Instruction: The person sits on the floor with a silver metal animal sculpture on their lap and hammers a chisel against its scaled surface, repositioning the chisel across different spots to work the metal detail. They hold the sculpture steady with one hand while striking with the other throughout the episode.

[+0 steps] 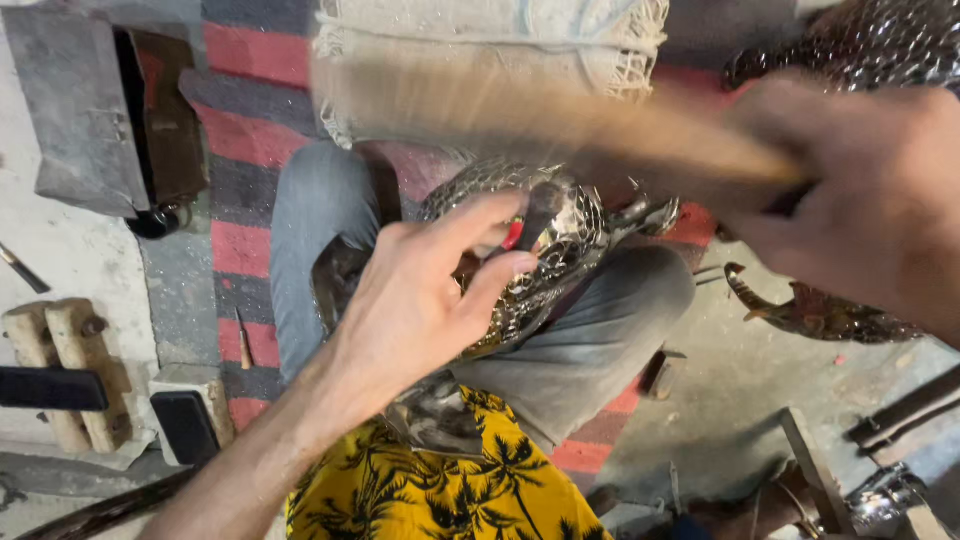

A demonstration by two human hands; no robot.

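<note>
A silvery metal piece with a scale-like pattern (570, 235) rests on my lap, over grey trousers (590, 340). My left hand (420, 300) holds a short dark punch tool (535, 215) upright against the piece, between thumb and fingers. My right hand (870, 190) grips a wooden handle (560, 115), which is motion-blurred and stretches left above the piece. Its head is too blurred to make out.
A red and grey striped mat (245, 150) lies under me. Folded cloth (490, 40) sits ahead. Another patterned metal part with a curved claw (810, 310) lies on the right. A metal box (90, 110) and wooden blocks (60, 350) stand on the left.
</note>
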